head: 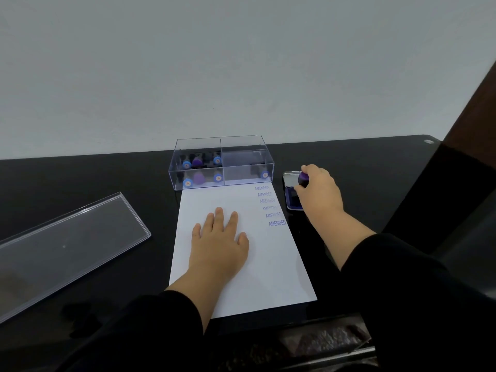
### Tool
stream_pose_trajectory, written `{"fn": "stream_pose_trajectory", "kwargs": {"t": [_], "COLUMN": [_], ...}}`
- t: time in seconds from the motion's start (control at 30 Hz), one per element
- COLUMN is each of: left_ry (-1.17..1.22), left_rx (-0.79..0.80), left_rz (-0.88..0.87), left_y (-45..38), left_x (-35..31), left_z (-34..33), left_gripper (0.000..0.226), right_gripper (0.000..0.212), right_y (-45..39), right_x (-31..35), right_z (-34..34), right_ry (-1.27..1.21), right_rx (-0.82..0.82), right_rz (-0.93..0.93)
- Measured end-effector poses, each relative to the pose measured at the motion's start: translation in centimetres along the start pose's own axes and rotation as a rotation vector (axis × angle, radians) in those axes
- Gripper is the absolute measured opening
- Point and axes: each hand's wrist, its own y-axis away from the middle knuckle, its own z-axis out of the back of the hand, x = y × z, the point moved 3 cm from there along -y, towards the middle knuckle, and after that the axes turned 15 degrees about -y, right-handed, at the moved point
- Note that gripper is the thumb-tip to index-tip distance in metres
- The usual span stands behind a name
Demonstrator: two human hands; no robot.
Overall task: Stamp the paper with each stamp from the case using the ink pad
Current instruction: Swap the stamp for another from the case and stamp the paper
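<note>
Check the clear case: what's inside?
The clear case holds several stamps with blue or purple tops in its left half, and one blue-topped stamp in the right. Reflections blur the exact count.

One sheet of paper (257,264) lies on the counter (80,178), and it carries six blue "AMENDED" prints (277,223) in a column along its right edge. There is one clear case (243,146) with two compartments. The left compartment holds stamps (197,162); I count about four there (reflections in the plastic make the exact number hard to tell), and the right compartment holds one stamp (264,174). One more stamp with a purple cap (303,179) is outside the case. There is one ink pad (292,196), one clear lid (69,242), and two hands.
</note>
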Motion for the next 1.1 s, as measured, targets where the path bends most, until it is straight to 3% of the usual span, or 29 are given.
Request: {"fn": "stream_pose_trajectory", "kwargs": {"t": [0.5,0.83,1.1], "left_ry": [0.024,0.011,0.017], "left_rx": [-0.003,-0.003,0.013], "left_rz": [-0.006,0.005,0.013], "left_y": [0.0,-0.1,-0.3], "left_x": [0.0,-0.1,-0.1], "left_z": [0.1,0.2,0.1], "left_gripper": [0.057,0.057,0.057], "right_gripper": [0.048,0.022,0.019], "right_y": [6.6,7.7,7.9], "right_x": [1.1,1.1,1.2], "right_z": [0.5,-0.4,-0.7], "right_ry": [-0.385,-0.337,-0.212], "right_rx": [-0.059,0.008,0.078], "right_rz": [0.004,0.050,0.105]}}
